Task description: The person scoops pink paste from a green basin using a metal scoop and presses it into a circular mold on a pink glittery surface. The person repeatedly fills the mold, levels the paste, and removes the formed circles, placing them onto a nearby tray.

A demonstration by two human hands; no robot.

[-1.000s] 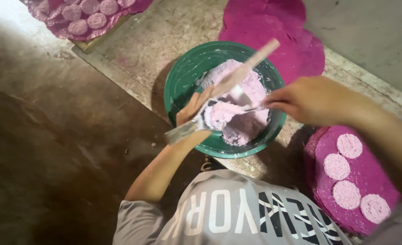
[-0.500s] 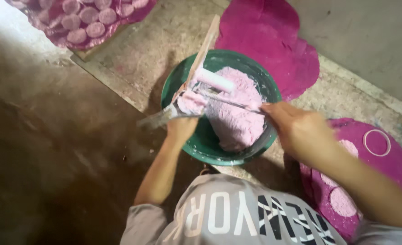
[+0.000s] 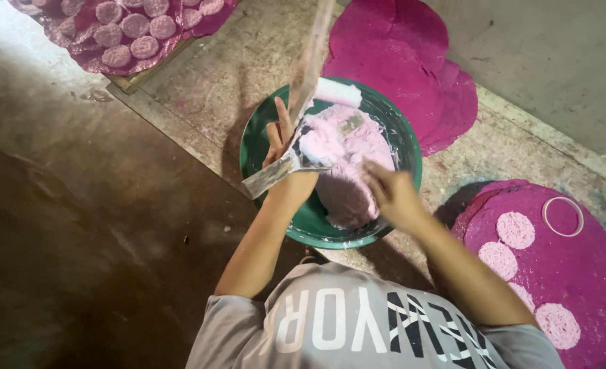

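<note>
A green bowl [image 3: 262, 137] on the concrete floor holds a mass of pale pink paste [image 3: 347, 184]. My left hand [image 3: 282, 147] grips a long flat paddle [image 3: 307, 65] over the bowl's left side. The paddle's near end [image 3: 267, 179] sticks out past the rim, and a lump of paste [image 3: 316, 145] clings to it by my fingers. My right hand [image 3: 388, 191] is over the paste, closed on a thin spatula [image 3: 349, 125] whose tip reaches the lump. A white roll-shaped piece [image 3: 337, 92] lies at the bowl's far rim.
To the right, a magenta sheet [image 3: 590, 273] carries several pale pink discs [image 3: 515, 229] and a white ring [image 3: 564, 216]. Another magenta sheet [image 3: 412, 61] lies beyond the bowl. A tray of pink discs [image 3: 132, 31] sits at the far left. The darker floor [image 3: 77, 239] lies lower on the left.
My left hand has tilted the paddle more upright. My right hand has moved left, from beside the bowl's right rim to over the paste.
</note>
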